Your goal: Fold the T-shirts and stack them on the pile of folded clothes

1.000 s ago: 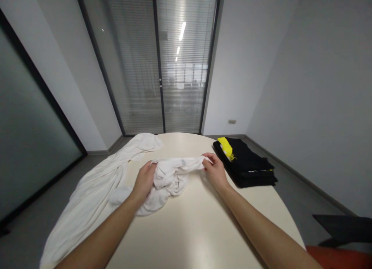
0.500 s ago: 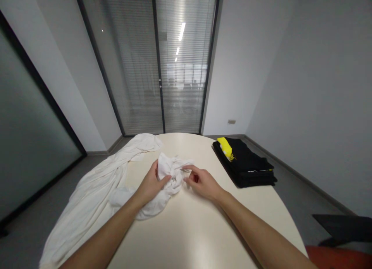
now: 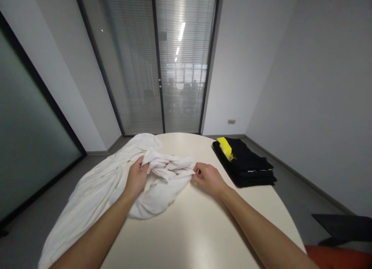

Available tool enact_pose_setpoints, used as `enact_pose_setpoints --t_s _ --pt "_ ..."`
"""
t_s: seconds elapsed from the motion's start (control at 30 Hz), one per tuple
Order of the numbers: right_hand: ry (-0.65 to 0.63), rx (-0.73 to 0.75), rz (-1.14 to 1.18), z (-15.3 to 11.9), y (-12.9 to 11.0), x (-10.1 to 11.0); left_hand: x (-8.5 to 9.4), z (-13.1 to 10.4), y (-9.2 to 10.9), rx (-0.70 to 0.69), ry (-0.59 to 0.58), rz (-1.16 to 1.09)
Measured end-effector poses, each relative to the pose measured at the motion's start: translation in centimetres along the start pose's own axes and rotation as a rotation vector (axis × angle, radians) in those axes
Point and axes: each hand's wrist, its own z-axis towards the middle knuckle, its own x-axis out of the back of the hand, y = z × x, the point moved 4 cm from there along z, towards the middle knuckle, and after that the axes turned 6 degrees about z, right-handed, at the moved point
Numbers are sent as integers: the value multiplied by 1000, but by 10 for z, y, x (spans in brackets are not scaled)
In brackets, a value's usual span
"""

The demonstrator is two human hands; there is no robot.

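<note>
A crumpled white cloth (image 3: 164, 184) lies on the round table between my hands, stretched a little sideways. My left hand (image 3: 138, 176) pinches its upper left edge, thumb over the fabric. On the other side, my right hand (image 3: 208, 177) grips the right corner between thumb and fingers. Twisted folds run across the cloth's middle, and its shape as a garment is not clear. A longer white cloth (image 3: 95, 187) spreads in loose folds along the table's left side, partly behind my left forearm.
The pale round table (image 3: 197, 230) fills the lower view. At its right stands a folded stack of black fabric (image 3: 247, 160) with a yellow bundle (image 3: 224, 146) on top. A red seat (image 3: 337, 257) is at the lower right. Glass panels (image 3: 183, 98) rise behind the table.
My hands have moved apart, the left one leftward and the right one slightly rightward. Between them the bunched white cloth has been pulled wider, and my right hand has closed on its corner.
</note>
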Motion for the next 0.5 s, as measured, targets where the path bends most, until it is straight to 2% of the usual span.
enact_pose_setpoints --t_s 0.1,0.17,0.23,0.3,0.37,0.5 --pt "44 -78 5 1 13 4 11 9 -18 118 108 -68" --pt "54 -80 15 2 17 3 11 11 -26 185 102 -124" --pt "71 -36 30 2 15 3 5 9 -30 216 45 -123" --pt "101 43 46 1 9 5 -4 5 -26 156 -35 -48" --pt "90 159 40 0 -1 6 -13 -1 -18 22 -128 56" --pt "-73 410 -11 -6 -26 1 -27 -16 -1 -208 -260 142"
